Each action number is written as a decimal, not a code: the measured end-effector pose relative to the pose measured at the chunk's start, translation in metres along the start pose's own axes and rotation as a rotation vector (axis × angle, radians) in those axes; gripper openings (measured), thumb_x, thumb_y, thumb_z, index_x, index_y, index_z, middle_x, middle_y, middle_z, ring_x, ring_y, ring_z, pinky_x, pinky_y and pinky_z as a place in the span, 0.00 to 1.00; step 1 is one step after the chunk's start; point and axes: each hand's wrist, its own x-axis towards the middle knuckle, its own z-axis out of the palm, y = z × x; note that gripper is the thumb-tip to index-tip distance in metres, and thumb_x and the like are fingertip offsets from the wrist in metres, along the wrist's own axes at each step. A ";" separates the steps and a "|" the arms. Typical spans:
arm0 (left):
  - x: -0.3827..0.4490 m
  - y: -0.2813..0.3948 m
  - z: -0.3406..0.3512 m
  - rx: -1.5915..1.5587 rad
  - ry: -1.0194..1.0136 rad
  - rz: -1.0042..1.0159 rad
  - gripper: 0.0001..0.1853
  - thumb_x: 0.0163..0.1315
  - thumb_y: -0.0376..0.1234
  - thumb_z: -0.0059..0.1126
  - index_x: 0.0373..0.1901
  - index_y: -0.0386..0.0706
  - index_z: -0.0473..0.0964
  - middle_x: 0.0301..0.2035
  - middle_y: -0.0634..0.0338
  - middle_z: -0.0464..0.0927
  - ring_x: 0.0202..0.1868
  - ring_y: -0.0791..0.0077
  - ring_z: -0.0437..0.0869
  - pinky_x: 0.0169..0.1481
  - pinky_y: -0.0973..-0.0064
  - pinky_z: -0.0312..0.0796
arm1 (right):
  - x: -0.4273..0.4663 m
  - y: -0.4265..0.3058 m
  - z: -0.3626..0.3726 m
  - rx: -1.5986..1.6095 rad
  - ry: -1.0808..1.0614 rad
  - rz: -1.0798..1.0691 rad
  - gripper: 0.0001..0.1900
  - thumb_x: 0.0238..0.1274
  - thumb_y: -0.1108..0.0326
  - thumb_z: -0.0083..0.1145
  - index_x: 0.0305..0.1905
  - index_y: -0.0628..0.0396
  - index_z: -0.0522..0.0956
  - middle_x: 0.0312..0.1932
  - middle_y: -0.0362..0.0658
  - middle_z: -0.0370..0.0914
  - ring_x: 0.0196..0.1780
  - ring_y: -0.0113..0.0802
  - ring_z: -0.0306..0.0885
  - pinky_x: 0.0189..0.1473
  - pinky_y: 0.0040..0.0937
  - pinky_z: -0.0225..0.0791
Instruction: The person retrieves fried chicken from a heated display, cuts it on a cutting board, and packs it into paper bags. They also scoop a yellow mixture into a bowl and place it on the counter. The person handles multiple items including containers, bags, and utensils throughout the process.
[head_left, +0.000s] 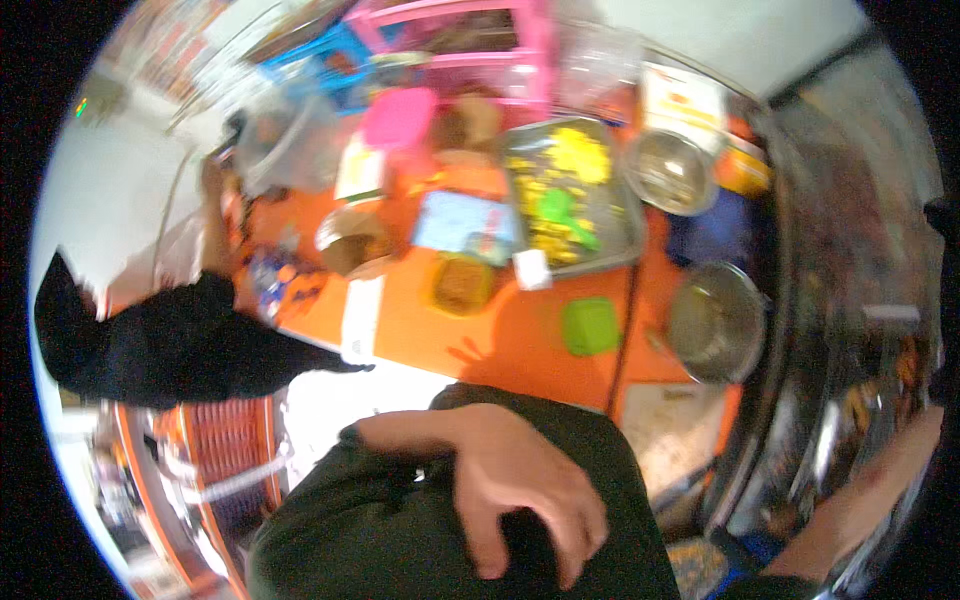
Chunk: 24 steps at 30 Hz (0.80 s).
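My left hand hangs in front of my dark clothing, fingers bent down and the thumb apart from them. Nothing shows in its grip. My right forearm reaches out to the right edge, and the right hand is out of view. Before me is an orange tabletop. On it lie a green square piece, a yellow tub with brown contents, and a metal tray of yellow pieces with a green scoop. The picture is blurred.
Two metal bowls stand at the right. At the left, another person's black sleeve and bare arm reach over the table. A pink plastic stool, a pink container and a light-blue packet are farther back.
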 end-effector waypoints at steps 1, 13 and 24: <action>-0.012 0.005 0.009 0.040 0.034 0.040 0.31 0.52 0.44 0.72 0.51 0.33 0.73 0.45 0.47 0.79 0.50 0.60 0.79 0.55 0.61 0.71 | -0.020 -0.004 0.019 -0.034 -0.036 0.030 0.24 0.70 0.58 0.51 0.65 0.61 0.69 0.60 0.53 0.74 0.57 0.46 0.76 0.61 0.37 0.68; -0.112 0.017 0.087 -0.203 0.062 0.142 0.32 0.51 0.43 0.72 0.53 0.33 0.73 0.40 0.50 0.79 0.45 0.59 0.80 0.51 0.63 0.72 | -0.091 0.022 0.077 -0.398 0.034 0.243 0.25 0.71 0.57 0.49 0.67 0.60 0.67 0.62 0.53 0.72 0.59 0.48 0.75 0.62 0.38 0.67; -0.121 -0.065 0.086 -0.135 0.243 -0.484 0.25 0.54 0.38 0.69 0.53 0.41 0.75 0.37 0.56 0.80 0.41 0.68 0.81 0.46 0.68 0.74 | -0.161 0.054 0.026 -0.545 0.336 0.461 0.27 0.72 0.56 0.47 0.69 0.59 0.65 0.64 0.54 0.71 0.60 0.50 0.74 0.63 0.38 0.67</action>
